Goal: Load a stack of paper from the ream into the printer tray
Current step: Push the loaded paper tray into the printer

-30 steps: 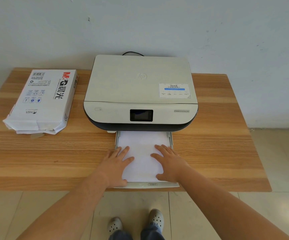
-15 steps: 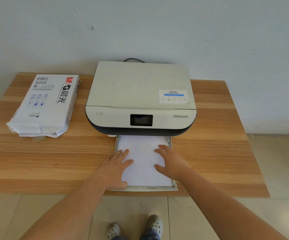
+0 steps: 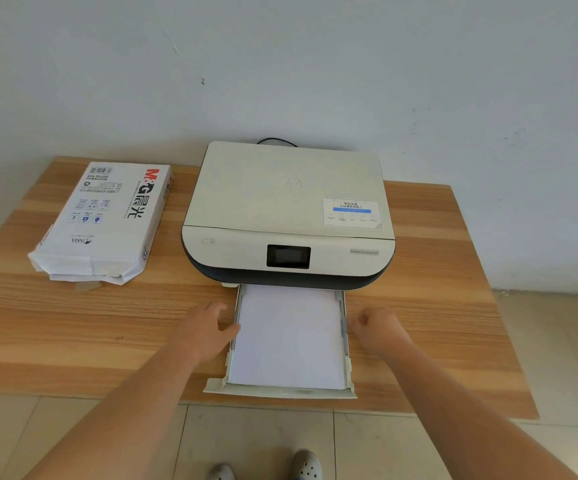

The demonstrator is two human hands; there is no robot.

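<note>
Paper stack [image 3: 289, 336] in tray [image 3: 282, 392], left hand [image 3: 207, 329], right hand [image 3: 374, 327] flanking

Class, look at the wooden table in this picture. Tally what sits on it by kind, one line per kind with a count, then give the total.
Printer: 1
Paper tray, pulled out and loaded with a paper stack: 1
Paper ream, wrapper open at the near end: 1
Total: 3

Cream-and-black printer [image 3: 287, 209], white paper [image 3: 289, 337], white ream wrapper [image 3: 107, 220] with red-black lettering, striped wood-grain table [image 3: 72, 323].
</note>
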